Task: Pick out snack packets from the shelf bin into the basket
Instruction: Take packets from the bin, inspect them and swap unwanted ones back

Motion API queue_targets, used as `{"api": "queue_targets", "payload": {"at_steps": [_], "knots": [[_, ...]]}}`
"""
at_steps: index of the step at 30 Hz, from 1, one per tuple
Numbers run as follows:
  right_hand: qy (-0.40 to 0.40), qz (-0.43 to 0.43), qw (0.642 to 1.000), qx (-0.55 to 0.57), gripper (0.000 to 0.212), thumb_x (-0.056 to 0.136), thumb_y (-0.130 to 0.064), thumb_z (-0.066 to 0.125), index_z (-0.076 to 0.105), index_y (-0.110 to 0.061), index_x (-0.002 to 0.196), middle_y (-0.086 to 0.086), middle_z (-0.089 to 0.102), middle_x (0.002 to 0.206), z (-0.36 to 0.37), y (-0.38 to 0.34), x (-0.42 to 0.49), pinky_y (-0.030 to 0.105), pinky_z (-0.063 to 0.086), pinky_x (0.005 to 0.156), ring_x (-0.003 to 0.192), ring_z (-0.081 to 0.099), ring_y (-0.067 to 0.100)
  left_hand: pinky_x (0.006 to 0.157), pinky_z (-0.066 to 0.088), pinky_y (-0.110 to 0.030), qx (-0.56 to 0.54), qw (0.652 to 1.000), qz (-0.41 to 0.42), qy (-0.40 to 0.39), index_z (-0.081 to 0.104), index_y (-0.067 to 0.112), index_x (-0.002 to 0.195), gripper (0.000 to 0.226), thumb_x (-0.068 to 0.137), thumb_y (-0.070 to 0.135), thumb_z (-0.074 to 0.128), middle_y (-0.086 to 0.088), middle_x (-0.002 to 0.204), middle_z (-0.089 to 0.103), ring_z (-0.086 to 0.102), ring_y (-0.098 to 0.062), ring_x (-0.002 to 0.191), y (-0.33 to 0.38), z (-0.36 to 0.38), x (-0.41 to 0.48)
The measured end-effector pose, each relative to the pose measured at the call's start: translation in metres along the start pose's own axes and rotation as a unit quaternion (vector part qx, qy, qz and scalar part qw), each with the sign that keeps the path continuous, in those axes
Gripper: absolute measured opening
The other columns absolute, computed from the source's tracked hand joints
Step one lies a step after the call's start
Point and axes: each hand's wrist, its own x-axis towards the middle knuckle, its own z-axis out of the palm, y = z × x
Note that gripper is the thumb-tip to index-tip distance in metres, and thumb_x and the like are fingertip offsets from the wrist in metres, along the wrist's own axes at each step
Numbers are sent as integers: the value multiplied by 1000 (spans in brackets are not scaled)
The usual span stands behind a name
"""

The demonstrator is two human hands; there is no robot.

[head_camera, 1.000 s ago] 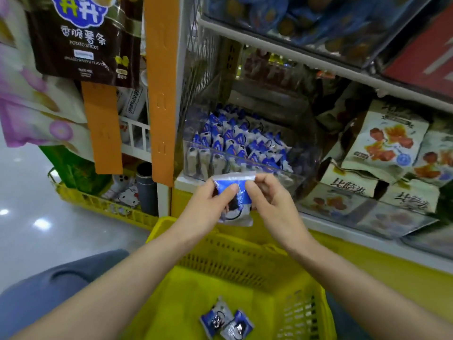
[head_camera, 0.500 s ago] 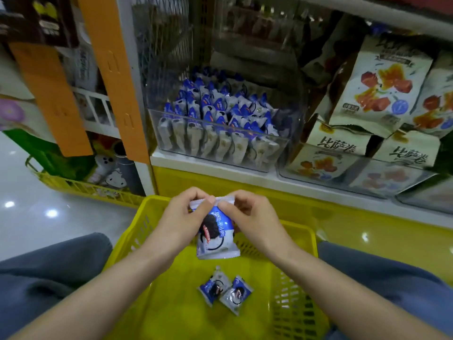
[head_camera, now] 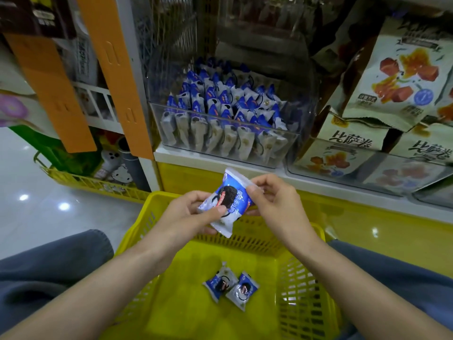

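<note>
Snack packet (head_camera: 226, 202), the blue-and-white cookie kind, is pinched at opposite edges by both hands, left hand (head_camera: 188, 214) low and right hand (head_camera: 277, 204) high, over the far rim of the yellow basket (head_camera: 144, 224), likely to drop beside the two packets (head_camera: 219, 284) inside, below the clear shelf bin (head_camera: 220, 155).

Pale fruit-print bags (head_camera: 397, 77) stacked right; orange strips (head_camera: 115, 69) hanging left; yellow side basket (head_camera: 98, 185) on glossy floor (head_camera: 36, 217).
</note>
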Motion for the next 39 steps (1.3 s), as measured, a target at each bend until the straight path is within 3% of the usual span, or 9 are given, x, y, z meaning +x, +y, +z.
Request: {"api": "queue_targets", "payload": {"at_steps": [3, 7, 12, 15, 18, 22, 26, 31, 39], "knots": [[-53, -21, 994, -89, 7, 90, -22, 56, 59, -23, 84, 4, 66, 82, -2, 3, -1, 38, 54, 72, 76, 64, 21, 54, 51, -19, 45, 998, 40, 13, 62, 13, 90, 16, 78, 5, 69, 0, 75, 70, 62, -10, 65, -2, -5, 2], [-40, -98, 968, -227, 25, 91, -35, 51, 58, -21, 72, -8, 55, 58, -6, 4, -3, 33, 42, 57, 55, 50, 11, 51, 49, -17, 52, 997, 52, -15, 62, 15, 89, 18, 76, 5, 70, 6, 69, 71, 64, -4, 61, -1, -6, 1], [-1, 53, 999, 5, 22, 95, -21, 47, 60, -14, 80, 6, 66, 74, -5, 3, 0, 23, 54, 47, 55, 63, 4, 63, 53, -19, -30, 999, 23, 15, 64, 13, 96, 17, 80, 17, 67, -4, 87, 74, 67, -10, 78, 0, -9, 3], [-66, 135, 987, 63, 21, 97, -16, 43, 57, -1, 99, 12, 67, 86, -3, 8, 2, 23, 56, 53, 58, 65, 3, 63, 55, -19, -37, 996, 56, 64, 62, 7, 82, 6, 87, 11, 59, -5, 78, 70, 66, -7, 72, 3, -7, 3], [-158, 167, 973, 24, 8, 96, -11, 46, 53, -14, 96, 12, 64, 96, 1, 13, -2, 19, 54, 61, 64, 64, 2, 63, 56, -22, 17, 988, 107, 108, 56, 9, 74, 16, 90, 8, 54, -2, 73, 65, 63, -7, 69, 3, -10, 7], [-116, 59, 980, -154, 50, 87, -30, 60, 38, -21, 130, -13, 47, 120, 10, 22, -11, 24, 44, 91, 108, 50, 4, 66, 49, -28, 151, 967, 181, 100, 53, 15, 74, 17, 90, 11, 55, 0, 70, 60, 58, -8, 69, -2, -12, 9], [-77, -57, 993, -64, 13, 86, -26, 62, 57, -31, 97, -11, 65, 88, 20, 14, -16, 15, 47, 69, 80, 60, -1, 59, 43, -24, 241, 942, 227, 61, 55, 20, 75, 16, 89, 14, 58, 3, 68, 60, 56, -7, 65, -8, -9, 7], [-77, -21, 997, 12, 15, 85, -14, 64, 60, -23, 74, 0, 65, 73, 22, 8, -12, 39, 48, 67, 69, 59, 15, 57, 37, -27, 172, 967, 180, 62, 56, 16, 71, 19, 90, 14, 55, 10, 57, 53, 46, -6, 57, -8, -5, 11], [-18, -176, 960, -218, 10, 85, -32, 60, 60, -28, 77, -16, 56, 63, 14, 0, -13, 20, 40, 52, 57, 49, 5, 46, 34, -15, 64, 989, 126, 39, 52, 14, 65, 27, 92, 12, 51, 11, 45, 48, 40, 2, 45, -1, 2, 12]]}}
